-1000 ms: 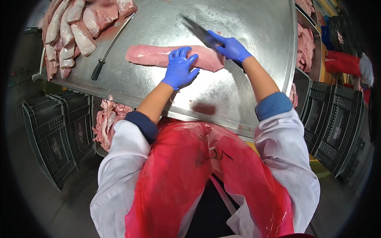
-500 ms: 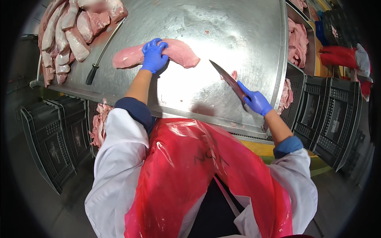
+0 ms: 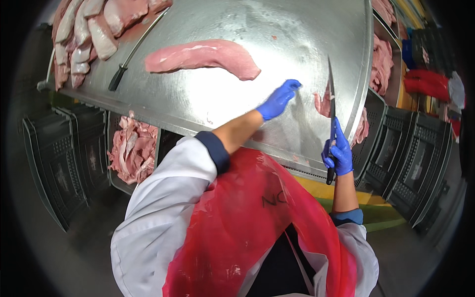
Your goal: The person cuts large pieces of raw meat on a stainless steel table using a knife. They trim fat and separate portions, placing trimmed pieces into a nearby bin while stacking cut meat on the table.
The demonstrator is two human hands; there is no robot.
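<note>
A long pink trimmed piece of pork loin [image 3: 198, 55] lies by itself on the steel table [image 3: 208, 106]. My left hand [image 3: 279, 100], in a blue glove, is over the table to the right of the loin, fingers stretched out and nothing in them. Gripped in my blue-gloved right hand [image 3: 341, 154], near the table's right front corner, is a knife [image 3: 331, 94] with its dark handle toward me and its blade pointing away. Next to the blade is a small strip of meat trimming [image 3: 321, 105], partly covered by it.
Untrimmed meat pieces [image 3: 101, 29] are piled at the far left, beside a sharpening steel [image 3: 118, 76]. A crate of trimmings [image 3: 132, 153] stands below the front edge. Meat-filled bins [image 3: 382, 64] line the right side, with dark crates [image 3: 396, 148] nearby.
My left hand has let go of the loin and moved right. My right hand has drawn toward me, and the knife has swung from slanting left to pointing nearly straight away.
</note>
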